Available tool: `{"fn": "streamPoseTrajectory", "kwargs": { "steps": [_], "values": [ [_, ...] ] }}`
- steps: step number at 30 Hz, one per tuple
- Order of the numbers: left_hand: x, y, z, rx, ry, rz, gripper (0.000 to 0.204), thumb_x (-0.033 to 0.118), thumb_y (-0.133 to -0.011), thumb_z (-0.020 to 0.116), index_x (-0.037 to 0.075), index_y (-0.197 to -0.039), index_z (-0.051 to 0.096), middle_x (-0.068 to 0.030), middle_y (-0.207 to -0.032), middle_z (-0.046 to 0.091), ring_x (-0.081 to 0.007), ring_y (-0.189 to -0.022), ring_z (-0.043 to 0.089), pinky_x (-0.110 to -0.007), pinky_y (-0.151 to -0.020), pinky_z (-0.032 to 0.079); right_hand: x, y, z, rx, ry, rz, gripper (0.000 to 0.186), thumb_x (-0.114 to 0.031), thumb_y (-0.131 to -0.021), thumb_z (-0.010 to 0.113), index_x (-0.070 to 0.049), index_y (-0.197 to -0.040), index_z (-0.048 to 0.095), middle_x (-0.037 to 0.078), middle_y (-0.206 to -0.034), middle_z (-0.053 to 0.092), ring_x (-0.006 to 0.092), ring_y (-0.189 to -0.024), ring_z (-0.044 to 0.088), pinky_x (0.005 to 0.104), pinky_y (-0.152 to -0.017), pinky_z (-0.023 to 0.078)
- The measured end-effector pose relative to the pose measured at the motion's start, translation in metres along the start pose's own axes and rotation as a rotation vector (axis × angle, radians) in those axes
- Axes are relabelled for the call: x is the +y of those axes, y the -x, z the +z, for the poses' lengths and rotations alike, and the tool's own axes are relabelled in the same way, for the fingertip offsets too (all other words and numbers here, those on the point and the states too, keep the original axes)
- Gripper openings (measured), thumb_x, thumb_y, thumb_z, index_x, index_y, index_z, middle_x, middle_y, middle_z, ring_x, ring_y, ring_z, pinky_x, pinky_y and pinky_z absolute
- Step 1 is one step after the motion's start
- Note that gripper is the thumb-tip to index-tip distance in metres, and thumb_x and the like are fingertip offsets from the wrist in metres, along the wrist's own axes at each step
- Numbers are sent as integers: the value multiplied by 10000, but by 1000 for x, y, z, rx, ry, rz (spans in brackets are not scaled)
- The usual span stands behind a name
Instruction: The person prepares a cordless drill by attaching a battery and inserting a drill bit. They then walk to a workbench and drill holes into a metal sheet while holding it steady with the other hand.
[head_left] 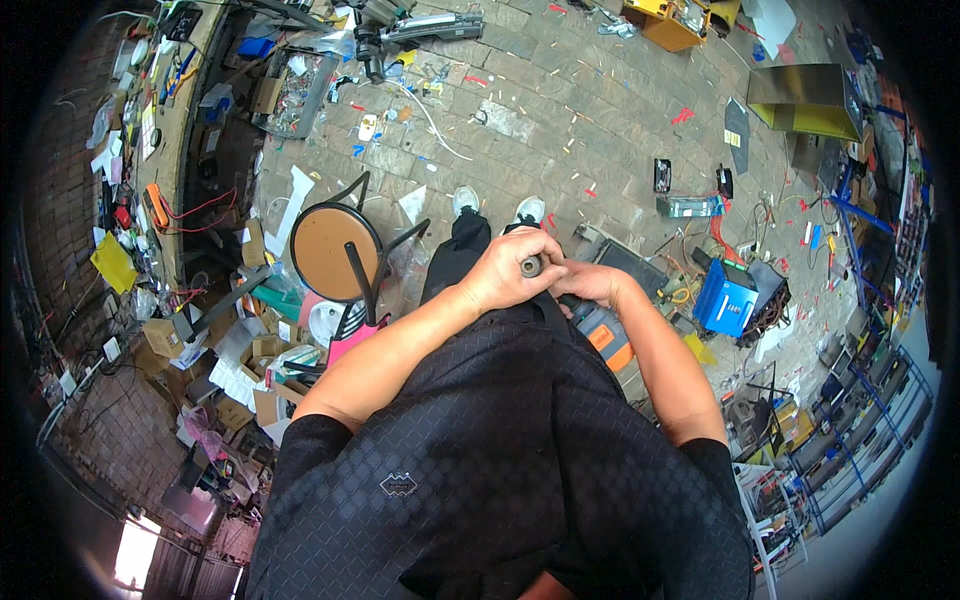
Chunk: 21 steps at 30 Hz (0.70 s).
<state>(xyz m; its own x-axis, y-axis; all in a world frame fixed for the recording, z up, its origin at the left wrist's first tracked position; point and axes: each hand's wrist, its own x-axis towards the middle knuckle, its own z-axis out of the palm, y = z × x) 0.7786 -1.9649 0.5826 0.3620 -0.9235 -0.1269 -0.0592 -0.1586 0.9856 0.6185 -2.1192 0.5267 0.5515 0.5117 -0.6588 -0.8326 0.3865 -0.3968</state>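
Round grey piece (531, 266) pokes out of the left hand (510, 266), whose fingers curl around it, just past the black top (470, 420). The right hand (594, 285) is bent close beside it; I cannot tell what it pinches. My guess is this step is handling the piece, and the next move calls for a steady grip.

The left hand (512, 268) hides all but the round end of a cylindrical piece (531, 266). The right hand's (592, 284) fingertips are mostly out of sight. The black shirt (480, 430) partly covers a grey-and-orange case (607, 338). Red scraps (683, 116) are too small to identify.
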Motion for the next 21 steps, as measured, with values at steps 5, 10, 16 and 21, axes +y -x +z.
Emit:
{"fn": "streamPoseTrajectory", "kwargs": {
  "steps": [5,10,16,21],
  "values": [
    [1,2,-2,-13,-4,-5,168,107,-838,856,62,-880,700,-43,-808,704,-210,-810,682,-354,-799,532,-7,2,4,2,-1,17,164,-192,-926,649,-32,-911,615,77,-802,630,174,-639,627,324,-579,526],
    [1,3,-1,33,-26,12,175,105,-830,862,63,-864,695,-45,-806,704,-211,-810,679,-345,-778,533,-5,0,6,18,-9,14,151,-181,-933,641,-33,-927,611,75,-813,627,174,-651,628,324,-580,528],
    [1,4,-2,61,-39,21,201,94,-818,871,57,-850,676,-49,-804,701,-219,-794,674,-352,-766,537,-13,1,13,18,21,10,119,-151,-923,622,-34,-927,605,72,-806,620,173,-644,624,323,-580,526],
    [-2,6,0,91,-43,55,228,91,-801,886,60,-850,665,-52,-807,700,-226,-780,674,-360,-769,539,-8,-3,11,25,20,7,110,-128,-920,611,-24,-955,616,66,-800,614,169,-634,617,320,-577,520]
  ]
}}
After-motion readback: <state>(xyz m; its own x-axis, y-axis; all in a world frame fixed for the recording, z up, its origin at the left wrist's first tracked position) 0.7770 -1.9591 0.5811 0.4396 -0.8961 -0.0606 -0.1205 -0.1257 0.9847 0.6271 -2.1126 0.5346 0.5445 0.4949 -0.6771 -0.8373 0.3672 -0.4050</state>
